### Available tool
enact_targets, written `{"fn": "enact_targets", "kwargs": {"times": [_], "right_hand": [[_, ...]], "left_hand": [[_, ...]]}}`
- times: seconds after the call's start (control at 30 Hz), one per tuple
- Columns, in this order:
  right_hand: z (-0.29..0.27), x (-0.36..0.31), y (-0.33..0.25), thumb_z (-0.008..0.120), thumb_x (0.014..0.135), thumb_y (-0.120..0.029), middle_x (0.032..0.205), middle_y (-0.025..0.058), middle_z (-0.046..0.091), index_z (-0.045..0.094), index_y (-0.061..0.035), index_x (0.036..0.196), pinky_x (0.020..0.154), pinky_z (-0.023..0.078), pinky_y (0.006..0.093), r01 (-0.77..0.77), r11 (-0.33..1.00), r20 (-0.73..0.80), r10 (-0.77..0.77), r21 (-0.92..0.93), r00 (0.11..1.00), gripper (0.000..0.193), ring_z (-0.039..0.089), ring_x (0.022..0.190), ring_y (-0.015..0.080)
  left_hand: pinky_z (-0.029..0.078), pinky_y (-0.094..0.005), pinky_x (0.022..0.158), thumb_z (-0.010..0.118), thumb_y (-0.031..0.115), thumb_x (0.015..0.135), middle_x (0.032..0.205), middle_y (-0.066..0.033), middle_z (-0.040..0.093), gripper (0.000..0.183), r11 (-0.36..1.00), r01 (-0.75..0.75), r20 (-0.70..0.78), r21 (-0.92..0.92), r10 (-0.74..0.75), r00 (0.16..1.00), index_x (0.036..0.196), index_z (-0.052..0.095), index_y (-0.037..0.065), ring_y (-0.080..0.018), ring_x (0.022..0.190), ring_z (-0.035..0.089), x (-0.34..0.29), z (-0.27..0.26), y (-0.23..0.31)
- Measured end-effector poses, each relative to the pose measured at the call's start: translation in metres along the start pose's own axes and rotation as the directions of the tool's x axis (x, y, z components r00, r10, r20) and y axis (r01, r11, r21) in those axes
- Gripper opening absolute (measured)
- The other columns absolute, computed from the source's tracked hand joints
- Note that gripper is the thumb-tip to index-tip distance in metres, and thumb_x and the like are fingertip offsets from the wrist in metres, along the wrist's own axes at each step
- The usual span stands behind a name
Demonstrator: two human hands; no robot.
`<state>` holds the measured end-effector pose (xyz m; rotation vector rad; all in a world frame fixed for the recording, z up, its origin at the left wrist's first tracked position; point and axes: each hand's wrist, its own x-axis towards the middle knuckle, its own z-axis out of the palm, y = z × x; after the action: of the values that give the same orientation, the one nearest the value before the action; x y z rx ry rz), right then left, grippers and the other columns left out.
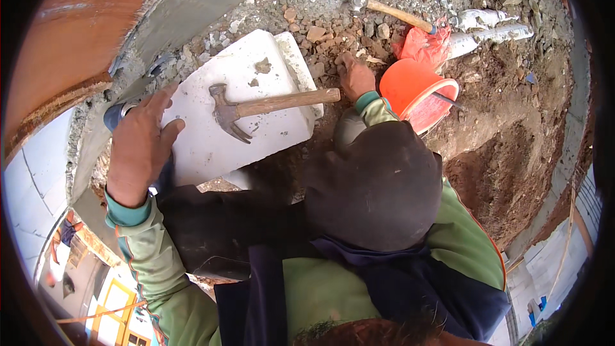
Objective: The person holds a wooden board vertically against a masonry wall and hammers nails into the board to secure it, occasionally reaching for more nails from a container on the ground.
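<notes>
My left hand is open, its fingers apart, at the left edge of a dirty white foam block. A claw hammer with a wooden handle lies across the block, its head toward my left hand. Between the block and an orange bucket, my right hand reaches down to the broken stone rubble. Its fingers are curled and partly hidden, so what they hold cannot be made out. The bucket lies tilted, its mouth to the lower right, with a dark rod sticking out.
Beyond the rubble lies a second hammer with a wooden handle. Beside it are a crumpled red plastic bag and a whitish pipe. A grey cement edge curves along the left, and dug brown soil slopes at right.
</notes>
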<state>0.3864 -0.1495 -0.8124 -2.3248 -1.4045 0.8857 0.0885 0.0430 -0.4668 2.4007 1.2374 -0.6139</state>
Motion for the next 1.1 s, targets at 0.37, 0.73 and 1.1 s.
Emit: {"fn": "enact_targets", "kwargs": {"times": [0.37, 0.73, 1.1], "right_hand": [[0.003, -0.024, 0.002, 0.063, 0.09, -0.023, 0.115, 0.007, 0.064, 0.066, -0.0149, 0.108, 0.078, 0.057, 0.0457, 0.171, 0.953, -0.008, -0.179, -0.251, 0.984, 0.02, 0.067, 0.101, 0.0308], [-0.129, -0.004, -0.047, 0.061, 0.102, -0.024, 0.079, -0.0009, 0.063, 0.067, -0.0043, 0.107, 0.061, 0.045, 0.0255, 0.085, 0.639, -0.053, -0.069, 0.764, 0.996, 0.021, 0.056, 0.07, 0.0089], [-0.214, 0.002, -0.231, 0.062, 0.099, -0.034, 0.088, 0.0125, 0.07, 0.07, -0.001, 0.11, 0.07, 0.051, 0.0356, 0.486, 0.795, 0.381, -0.603, 0.364, 0.701, 0.036, 0.065, 0.081, 0.0231]], "left_hand": [[0.05, -0.042, 0.09, 0.068, 0.013, 0.089, 0.113, -0.0188, 0.068, 0.059, 0.992, -0.015, 0.005, -0.122, 0.016, 1.0, 0.145, 0.05, 0.011, -0.0329, 0.103, 0.066, 0.028, -0.002, 0.001], [0.051, -0.0501, 0.085, 0.063, 0.025, 0.093, 0.104, -0.0177, 0.069, 0.039, 0.856, -0.402, -0.348, -0.325, 0.287, 0.893, 0.125, 0.063, 0.003, -0.0388, 0.097, 0.065, 0.043, 0.042, 0.07], [0.05, -0.0397, 0.091, 0.038, 0.035, 0.11, 0.12, -0.0094, 0.064, 0.04, -0.318, -0.227, -0.129, -0.92, -0.302, 0.944, 0.128, 0.059, 0.005, -0.0196, 0.098, 0.062, 0.044, 0.045, 0.081]]}}
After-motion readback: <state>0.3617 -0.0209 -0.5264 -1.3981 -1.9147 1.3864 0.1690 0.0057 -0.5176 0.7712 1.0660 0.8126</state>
